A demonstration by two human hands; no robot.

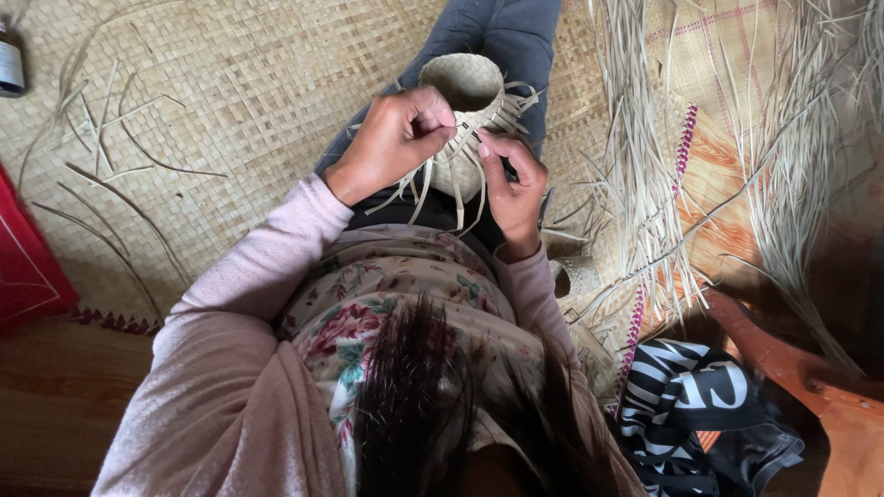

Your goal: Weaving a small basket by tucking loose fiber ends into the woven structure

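Left hand (391, 143): I pinch a strip at the basket (470, 110) rim.
Right hand (511, 189): I grip loose strips.
Progress: body woven; rim ends apparently unfinished.

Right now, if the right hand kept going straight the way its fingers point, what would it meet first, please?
The right hand points up-left at the small woven basket; its fingertips already seem to touch the loose strips hanging from it.

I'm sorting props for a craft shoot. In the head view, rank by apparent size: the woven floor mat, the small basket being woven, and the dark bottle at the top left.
1. Woven floor mat, by far the largest.
2. Small basket, held between the left hand and right hand.
3. Dark bottle, smallest, though the picture's edge cuts it off.
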